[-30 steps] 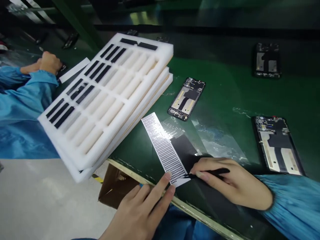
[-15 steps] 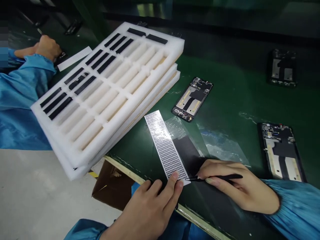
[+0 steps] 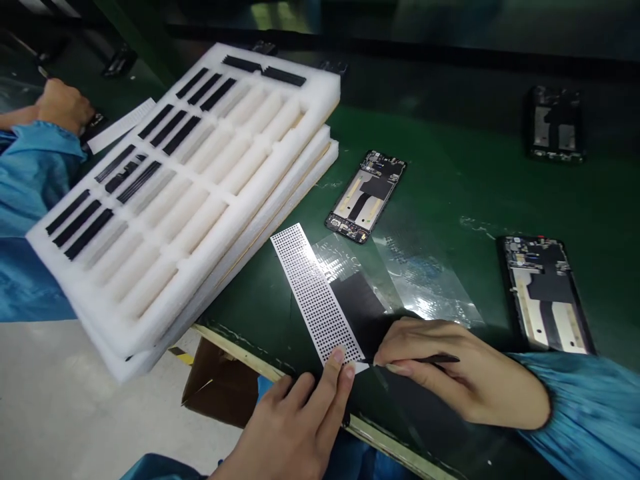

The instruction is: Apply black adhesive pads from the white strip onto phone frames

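Dotted white sheet (image 3: 315, 293): one, flat on the green bench (image 3: 270, 333) near its edge, lower end beneath the left fingertips

Left hand (image 3: 295, 413): foremost two fingers stretched out and slightly parted, nothing gripped; tips pressed on the sheet's near end, presumably to stop it sliding

Right hand (image 3: 460, 377): thumb and fingers closed, pencil-fashion, around black tweezers (image 3: 437, 359); held low and slanting, likely for fine control, points at the sheet's near end beside the left fingertips (whether they pinch anything is too small to tell)

Clear film (image 3: 430, 273): just right of the sheet, black patch (image 3: 357, 303) beside it, both apparently within easy reach

Phone bodies (image 3: 367, 193): three, inner side up, set well apart, probably to leave working room

White foam tray (image 3: 320, 83): topmost of a stack, black strips kept sorted in its slots

Changes since half a second ago: right hand closer to the sheet, less of the tweezers' front showing; left hand's press unchanged; whole scene further left in view, suggesting a turn of the head
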